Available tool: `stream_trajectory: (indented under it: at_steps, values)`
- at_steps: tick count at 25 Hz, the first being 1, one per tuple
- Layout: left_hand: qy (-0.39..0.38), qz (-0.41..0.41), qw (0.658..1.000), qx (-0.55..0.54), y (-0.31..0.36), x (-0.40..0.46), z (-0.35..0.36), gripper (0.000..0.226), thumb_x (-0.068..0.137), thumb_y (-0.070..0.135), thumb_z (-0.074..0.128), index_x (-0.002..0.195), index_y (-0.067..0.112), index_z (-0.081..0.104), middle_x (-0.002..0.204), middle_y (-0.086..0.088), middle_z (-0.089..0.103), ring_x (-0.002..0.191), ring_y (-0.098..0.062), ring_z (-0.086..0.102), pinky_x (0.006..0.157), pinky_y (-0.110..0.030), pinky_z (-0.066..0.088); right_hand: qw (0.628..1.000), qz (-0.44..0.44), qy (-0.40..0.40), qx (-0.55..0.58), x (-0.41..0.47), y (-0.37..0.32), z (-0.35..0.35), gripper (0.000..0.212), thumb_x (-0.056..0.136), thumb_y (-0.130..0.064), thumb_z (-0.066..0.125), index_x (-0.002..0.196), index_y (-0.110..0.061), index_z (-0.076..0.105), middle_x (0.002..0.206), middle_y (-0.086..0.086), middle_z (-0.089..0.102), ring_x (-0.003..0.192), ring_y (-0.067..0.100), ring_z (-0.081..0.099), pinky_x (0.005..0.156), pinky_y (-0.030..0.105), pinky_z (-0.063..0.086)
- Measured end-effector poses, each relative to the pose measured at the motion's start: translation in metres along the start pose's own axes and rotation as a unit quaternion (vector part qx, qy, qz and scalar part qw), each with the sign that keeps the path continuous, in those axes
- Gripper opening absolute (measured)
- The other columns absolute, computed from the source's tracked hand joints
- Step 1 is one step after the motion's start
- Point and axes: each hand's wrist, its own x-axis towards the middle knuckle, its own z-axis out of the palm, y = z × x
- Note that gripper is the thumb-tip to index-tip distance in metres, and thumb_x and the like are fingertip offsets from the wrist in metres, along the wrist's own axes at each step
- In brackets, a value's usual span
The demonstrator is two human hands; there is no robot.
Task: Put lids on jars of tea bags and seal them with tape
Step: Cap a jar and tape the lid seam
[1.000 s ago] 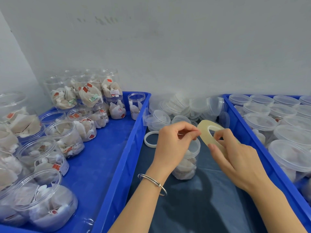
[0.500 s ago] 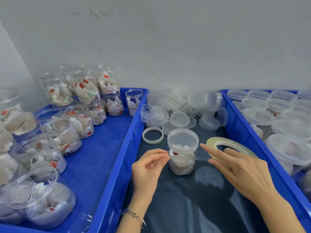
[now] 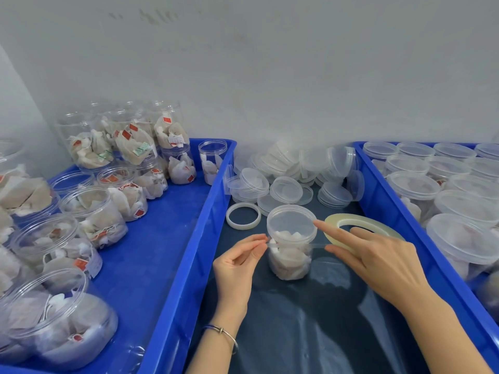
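Tea-bag jar point(image 3: 290, 255) stands lidded, taping under way: left hand point(image 3: 237, 261) pinches the tape strip point(image 3: 297, 246) end, right hand point(image 3: 378, 259) grips the tape roll point(image 3: 359, 221); next, press it round the lid point(image 3: 291, 224) seam.

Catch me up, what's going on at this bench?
A person is sealing a lidded jar of tea bags standing on the dark sheet between two blue bins. The left hand pinches the free end of a clear tape strip stretched across the jar just below its lid. The right hand holds the tape roll, index finger by the lid rim. Unlidded jars fill the left bin, lidded ones the right bin; loose lids are piled behind.
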Motion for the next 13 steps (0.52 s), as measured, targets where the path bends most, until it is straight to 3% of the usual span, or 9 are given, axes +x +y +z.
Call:
stream_trajectory:
  at_steps: [3,5,11,13]
  values:
    - [-0.001,-0.006,1.000,-0.009,0.001,0.004,0.001,0.015,0.078,-0.002,0.072,0.078,0.012,0.078,0.093,-0.003,0.076,0.093,-0.013,0.071,0.078,-0.013,0.051,0.998,-0.015,-0.046,-0.033,0.001,0.005,0.009,0.046,0.090,-0.068,-0.003,0.135,-0.066,-0.011,0.086,-0.013,0.059,0.062,0.010,0.054,0.041,0.023,0.035]
    - [-0.008,-0.008,1.000,-0.010,-0.001,0.008,0.001,0.013,0.078,-0.002,0.072,0.081,0.009,0.078,0.094,-0.004,0.076,0.094,-0.014,0.071,0.078,-0.013,0.051,0.996,-0.010,-0.074,-0.038,0.002,0.008,0.013,0.047,0.086,-0.066,-0.006,0.130,-0.068,-0.022,0.100,-0.019,0.058,0.073,0.007,0.056,0.045,0.021,0.039]
    - [-0.034,-0.009,0.999,0.034,-0.003,0.020,0.003,0.017,0.081,0.004,0.073,0.089,0.018,0.078,0.096,0.002,0.076,0.097,-0.011,0.070,0.081,-0.015,0.052,0.996,0.017,-0.059,0.071,0.010,0.002,0.004,0.041,0.089,-0.063,0.032,0.130,-0.070,0.027,0.110,-0.033,0.060,0.083,-0.001,0.062,0.042,0.024,0.046]
    - [-0.045,-0.026,0.999,0.014,-0.002,0.028,0.003,0.032,0.079,0.005,0.076,0.107,0.021,0.071,0.101,0.003,0.074,0.099,-0.010,0.069,0.080,-0.015,0.053,0.992,0.027,-0.053,0.113,0.012,-0.001,0.000,0.039,0.087,-0.058,0.045,0.125,-0.065,0.042,0.109,-0.034,0.062,0.076,-0.007,0.058,0.037,0.022,0.044]
